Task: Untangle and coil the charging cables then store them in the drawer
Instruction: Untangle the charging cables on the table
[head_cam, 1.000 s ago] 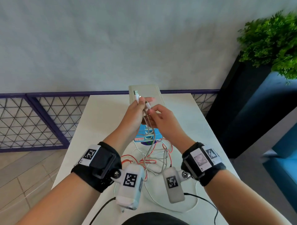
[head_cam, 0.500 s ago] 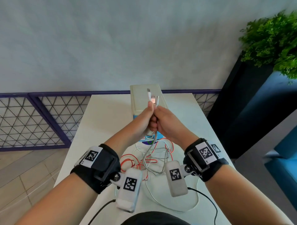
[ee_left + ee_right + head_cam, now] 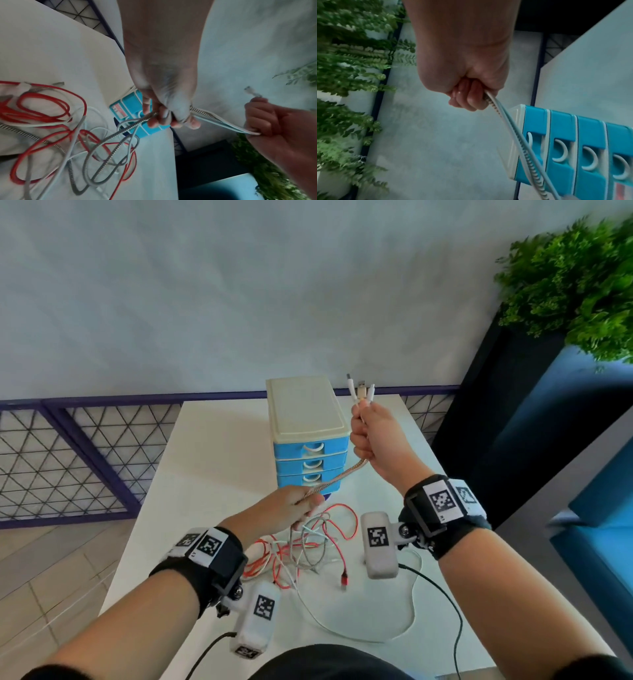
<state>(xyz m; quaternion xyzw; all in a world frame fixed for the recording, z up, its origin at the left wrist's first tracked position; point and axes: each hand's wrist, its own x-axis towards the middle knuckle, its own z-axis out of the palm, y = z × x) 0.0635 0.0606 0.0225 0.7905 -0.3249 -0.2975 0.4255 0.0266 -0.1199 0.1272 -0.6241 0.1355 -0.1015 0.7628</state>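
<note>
My right hand (image 3: pixel 371 436) is raised beside the drawer unit and grips a bundle of cable ends, whose plugs (image 3: pixel 359 390) stick out above the fist. A metal-spring cable (image 3: pixel 337 482) with a white cable beside it runs taut from that fist (image 3: pixel 467 94) down to my left hand (image 3: pixel 294 505). The left hand (image 3: pixel 164 115) grips the same cables lower and nearer. Below it a tangle of red, white and spring-wrapped cables (image 3: pixel 308 546) lies on the white table (image 3: pixel 212 460). A small blue drawer unit (image 3: pixel 310 453) with a cream top has all its drawers closed.
A long white cable loop (image 3: pixel 376 635) lies at the table's near edge. A purple mesh railing (image 3: pixel 68 457) runs behind and left of the table. A dark planter with a green plant (image 3: pixel 575 285) stands to the right, next to blue seating (image 3: pixel 599 508).
The hands were together in front of the drawer unit. Now the right hand has risen to the right with the plug ends, and the left has slid down the cables toward me.
</note>
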